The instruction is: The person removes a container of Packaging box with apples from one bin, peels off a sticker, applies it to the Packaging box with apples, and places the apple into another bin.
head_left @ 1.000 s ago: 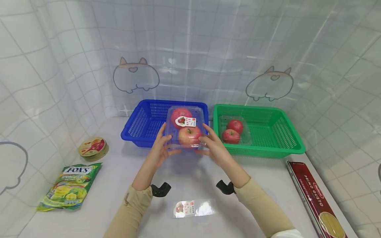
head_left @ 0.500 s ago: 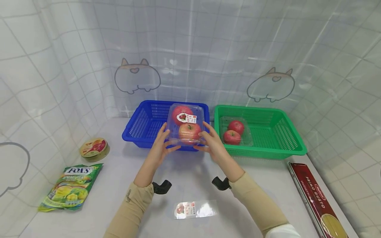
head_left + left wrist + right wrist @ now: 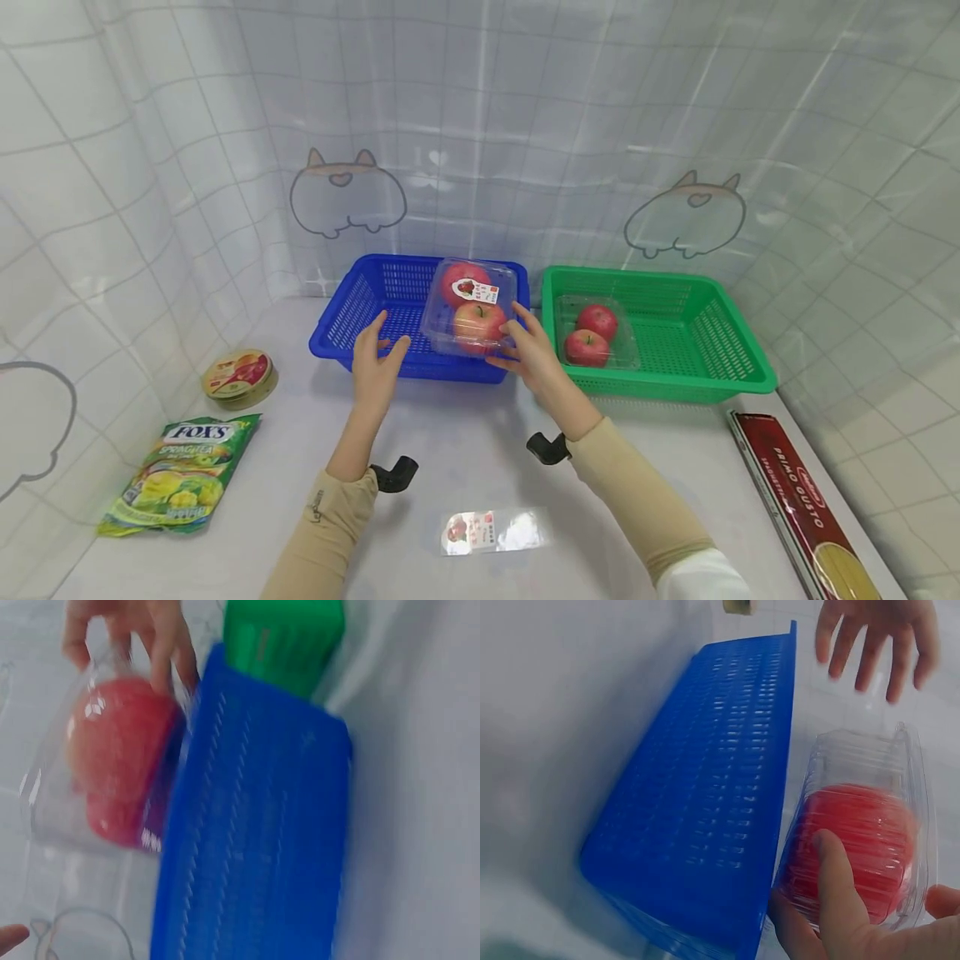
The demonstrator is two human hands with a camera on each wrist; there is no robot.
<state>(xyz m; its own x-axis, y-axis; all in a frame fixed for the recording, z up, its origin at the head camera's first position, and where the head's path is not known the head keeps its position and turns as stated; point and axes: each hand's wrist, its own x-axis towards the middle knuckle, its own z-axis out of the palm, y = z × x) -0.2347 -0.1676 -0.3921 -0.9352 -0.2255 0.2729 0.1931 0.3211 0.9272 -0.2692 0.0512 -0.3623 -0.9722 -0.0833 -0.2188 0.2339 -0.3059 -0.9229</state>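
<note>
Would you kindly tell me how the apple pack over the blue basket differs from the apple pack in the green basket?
The apple pack over the blue basket is held by the right hand; the apple pack in the green basket lies untouched. The first bears a white label on its lid, while the second shows none. The first's apples look larger. Both are clear plastic packs holding two red apples.

Both arms reach forward in tan sleeves, with a black strap fitting under each wrist. The left hand is raised with its fingers spread, straight and holding nothing, its palm turned toward the right hand. The right hand is cupped, its thumb and fingers curled in a grip, the fingertips level with the left hand's.
</note>
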